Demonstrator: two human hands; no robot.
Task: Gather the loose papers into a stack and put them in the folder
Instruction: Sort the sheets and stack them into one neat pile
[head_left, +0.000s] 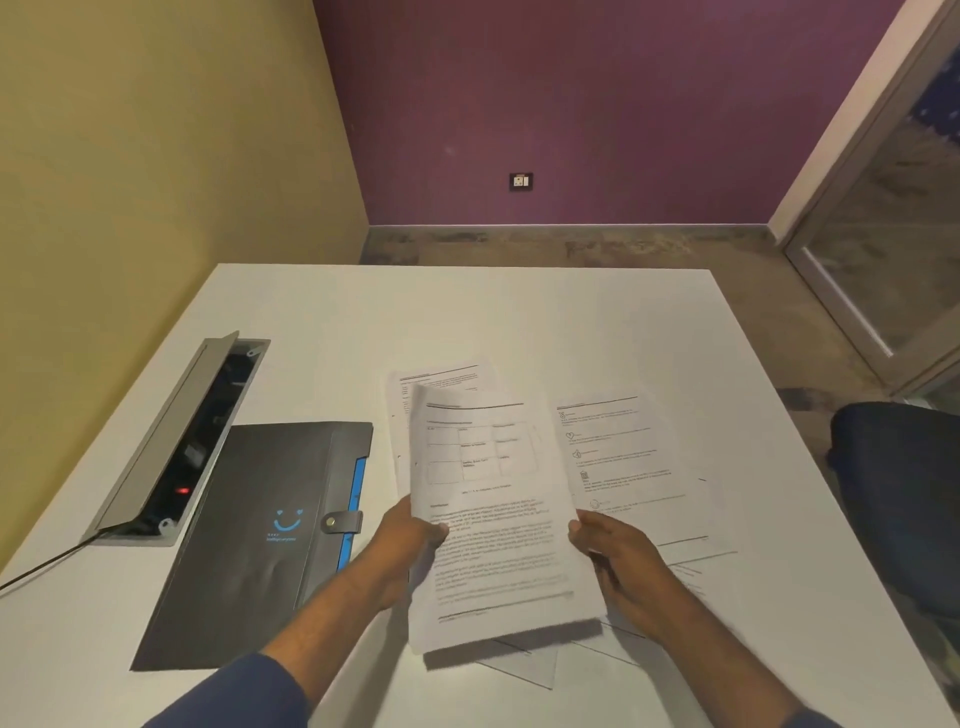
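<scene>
I hold a printed sheet (493, 519), with a table and text on it, lifted a little above the white table. My left hand (410, 540) pinches its left edge and my right hand (618, 556) grips its right edge. More loose papers lie under and around it: one (441, 379) behind, one (628, 462) to the right, and corners of others (524, 665) showing below. The dark grey folder (260, 535) with a blue smile logo and a snapped strap lies closed to the left.
An open grey cable box (176, 441) is set into the table (519, 317) at the left, with a black cord running off the left edge. A dark chair (898, 499) stands at the right side. Floor and walls lie beyond the far edge.
</scene>
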